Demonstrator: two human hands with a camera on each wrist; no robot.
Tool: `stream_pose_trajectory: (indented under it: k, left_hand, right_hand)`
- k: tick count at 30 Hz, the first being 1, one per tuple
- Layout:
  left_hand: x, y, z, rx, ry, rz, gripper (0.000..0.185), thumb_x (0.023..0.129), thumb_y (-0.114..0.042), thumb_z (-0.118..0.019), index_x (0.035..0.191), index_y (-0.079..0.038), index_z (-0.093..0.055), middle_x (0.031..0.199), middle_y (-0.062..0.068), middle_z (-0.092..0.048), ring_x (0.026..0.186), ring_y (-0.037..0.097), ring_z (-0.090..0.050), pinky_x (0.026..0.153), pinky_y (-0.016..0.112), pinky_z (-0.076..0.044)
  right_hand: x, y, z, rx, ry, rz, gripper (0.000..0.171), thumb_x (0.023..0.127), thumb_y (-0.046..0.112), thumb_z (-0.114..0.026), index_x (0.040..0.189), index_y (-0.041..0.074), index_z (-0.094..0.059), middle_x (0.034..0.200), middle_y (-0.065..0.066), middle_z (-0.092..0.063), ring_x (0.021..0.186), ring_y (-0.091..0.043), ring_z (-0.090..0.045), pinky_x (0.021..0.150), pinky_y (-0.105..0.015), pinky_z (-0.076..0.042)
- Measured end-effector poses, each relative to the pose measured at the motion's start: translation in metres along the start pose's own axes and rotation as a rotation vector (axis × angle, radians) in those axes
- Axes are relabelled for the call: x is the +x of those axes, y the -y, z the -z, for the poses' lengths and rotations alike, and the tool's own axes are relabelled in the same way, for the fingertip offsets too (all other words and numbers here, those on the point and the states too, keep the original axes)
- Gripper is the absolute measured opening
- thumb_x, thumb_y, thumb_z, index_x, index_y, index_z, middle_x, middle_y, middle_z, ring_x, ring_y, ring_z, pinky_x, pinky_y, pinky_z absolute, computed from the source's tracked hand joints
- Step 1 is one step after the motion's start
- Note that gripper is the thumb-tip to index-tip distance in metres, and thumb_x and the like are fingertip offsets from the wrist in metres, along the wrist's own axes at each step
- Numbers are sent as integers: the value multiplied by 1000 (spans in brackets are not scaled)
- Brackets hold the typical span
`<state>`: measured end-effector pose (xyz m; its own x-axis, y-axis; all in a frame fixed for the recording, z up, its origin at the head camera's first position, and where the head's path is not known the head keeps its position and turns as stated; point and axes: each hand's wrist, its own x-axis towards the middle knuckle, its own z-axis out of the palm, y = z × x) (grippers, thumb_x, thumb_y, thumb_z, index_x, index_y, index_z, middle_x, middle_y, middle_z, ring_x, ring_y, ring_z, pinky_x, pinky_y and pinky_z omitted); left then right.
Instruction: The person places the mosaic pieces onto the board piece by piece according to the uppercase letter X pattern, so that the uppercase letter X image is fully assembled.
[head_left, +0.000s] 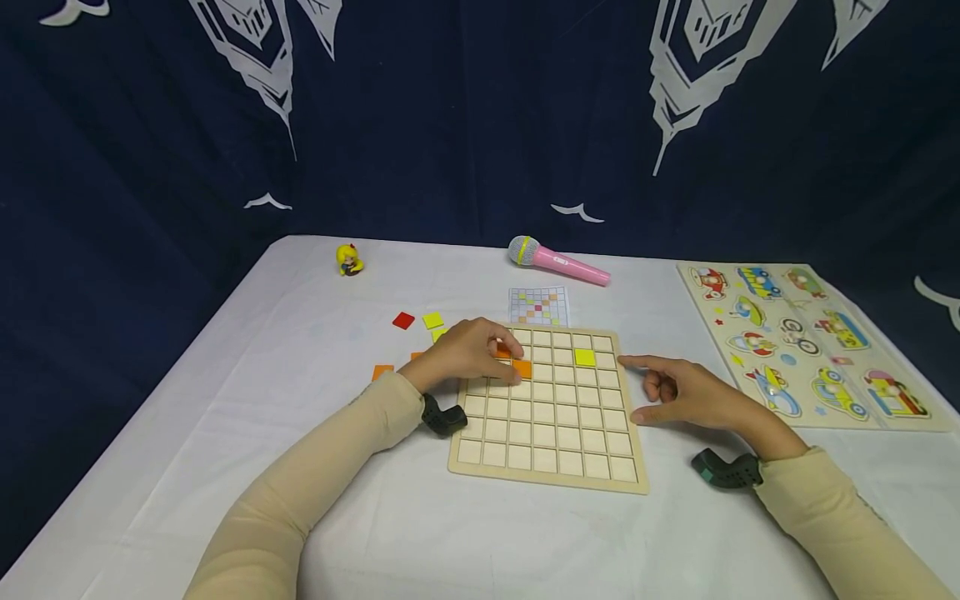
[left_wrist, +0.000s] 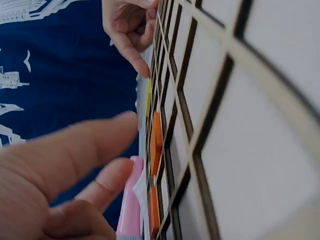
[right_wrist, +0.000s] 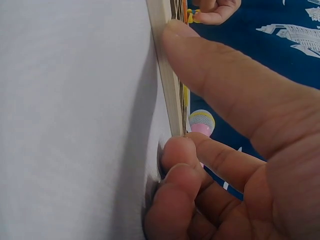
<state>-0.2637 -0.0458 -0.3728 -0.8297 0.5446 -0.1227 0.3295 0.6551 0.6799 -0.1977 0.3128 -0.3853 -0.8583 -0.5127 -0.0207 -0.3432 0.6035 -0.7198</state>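
On my white-clothed table (head_left: 300, 500) before dark drapes, my left hand (head_left: 468, 354) hides an orange tile (head_left: 522, 368) it pinches, grip unclear; right hand (head_left: 686, 392) lies relaxed against the grid board (head_left: 551, 467).

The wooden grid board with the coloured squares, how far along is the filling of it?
Barely begun. On the grid board a yellow tile and an orange tile sit in cells. The left hand rests its fingers on a second orange tile at the top-left cells, while the right hand steadies the board's right edge. Nearly all cells are bare, and loose tiles still lie on the table to the left.
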Motion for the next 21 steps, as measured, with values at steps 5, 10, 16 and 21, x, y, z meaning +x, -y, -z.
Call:
stream_pose_trajectory:
  k: [5,10,16,21]
  left_hand:
    - [-5,-4,12,-35,33,-40,30,92,-28,-87,119,-16,-81,67,-4,-46,61,11,-42,61,26,-32]
    - [-11,-5,31,-32,88,-95,37,96,-30,-84,129,-15,-77,87,0,-60,74,16,-52,66,27,-39]
    - [-19,3,50,-64,173,-166,44,99,-24,-79,140,-8,-71,100,4,-65,82,18,-55,74,27,-44]
    - [-25,13,59,-91,178,-148,44,100,-21,-77,141,-7,-69,99,4,-66,80,18,-57,74,28,-46]
  right_hand:
    - [0,1,0,3,0,-6,79,86,10,-92,150,-12,-52,88,-1,-53,69,-8,-44,61,-27,-38]
    - [0,0,0,14,4,-17,79,86,10,-92,151,-12,-52,88,-1,-53,70,-9,-44,61,-27,-38]
    - [0,-1,-1,12,6,-17,79,86,10,-92,151,-12,-52,88,-1,-53,70,-9,-45,62,-27,-39]
    - [0,0,0,9,4,-16,79,86,10,-92,150,-13,-52,88,-1,-53,70,-8,-44,61,-26,-39]
